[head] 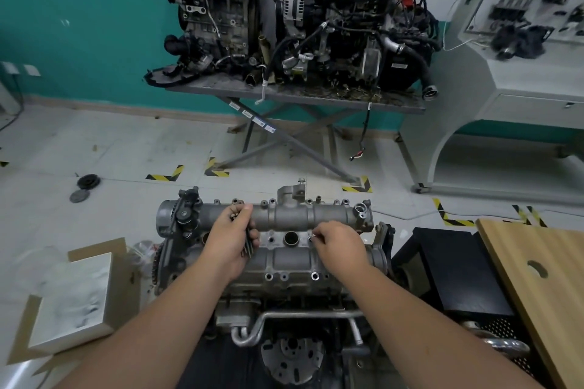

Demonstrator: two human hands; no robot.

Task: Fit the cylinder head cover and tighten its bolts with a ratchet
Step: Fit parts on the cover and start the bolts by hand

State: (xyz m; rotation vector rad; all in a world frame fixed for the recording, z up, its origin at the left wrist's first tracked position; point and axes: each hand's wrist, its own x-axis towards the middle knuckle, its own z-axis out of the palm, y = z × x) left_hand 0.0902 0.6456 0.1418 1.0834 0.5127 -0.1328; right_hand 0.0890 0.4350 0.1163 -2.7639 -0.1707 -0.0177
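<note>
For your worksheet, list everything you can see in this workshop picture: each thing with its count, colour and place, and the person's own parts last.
cylinder head cover: one, grey, on the engine in front of the person
bolts: a bunch, dark, gripped in the left hand
single bolt: one, pinched at a hole in the cover
engines: two, black and grey, on the folding table by the wall
cardboard box: one, brown with white padding, floor left
wooden board: one, tan, right
training panel: one, white, far right
discs: two, dark, floor left
left hand: holds the bolts
right hand: pinches the single bolt
</note>
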